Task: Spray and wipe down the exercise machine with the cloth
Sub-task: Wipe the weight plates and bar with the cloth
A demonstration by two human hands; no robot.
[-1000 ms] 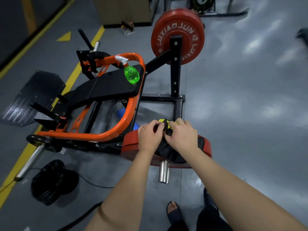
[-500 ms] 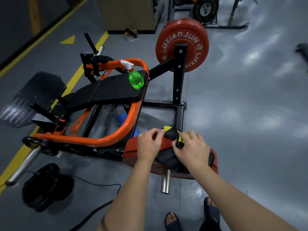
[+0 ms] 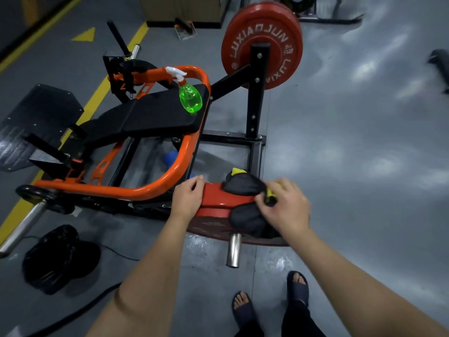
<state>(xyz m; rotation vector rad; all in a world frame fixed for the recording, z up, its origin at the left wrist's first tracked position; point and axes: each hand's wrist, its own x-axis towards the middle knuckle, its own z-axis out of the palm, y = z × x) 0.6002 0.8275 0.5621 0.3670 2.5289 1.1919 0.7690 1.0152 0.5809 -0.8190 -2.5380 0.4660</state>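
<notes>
Both hands are at the near weight plate [image 3: 213, 210] of the exercise machine [image 3: 184, 152], so I judge the wiping stage to be in hand, not the spraying. The left hand [image 3: 188, 198] has its fingers bent over the plate's rim on the side toward the orange frame, gripping it as if to steady it. The right hand [image 3: 284, 205] is curled down on the cloth [image 3: 245, 187] and pinches a yellow fold of it between thumb and fingers.

The cloth lies draped over the plate's top edge toward its right side, part on the upper rim and part hanging down the face above the steel sleeve [image 3: 233, 251]. It is mostly black with bright yellow patches, bunched and soft, not folded flat.

The spray bottle [image 3: 190, 98], green with a white trigger, stands untouched on the seat pad [image 3: 150, 117], at the corner beside the orange loop. Nothing shows whether the pad, the frame or the far weight plate [image 3: 262, 27] have been wiped; no wet marks are readable on them. By my estimate most of the machine is left to do.
</notes>
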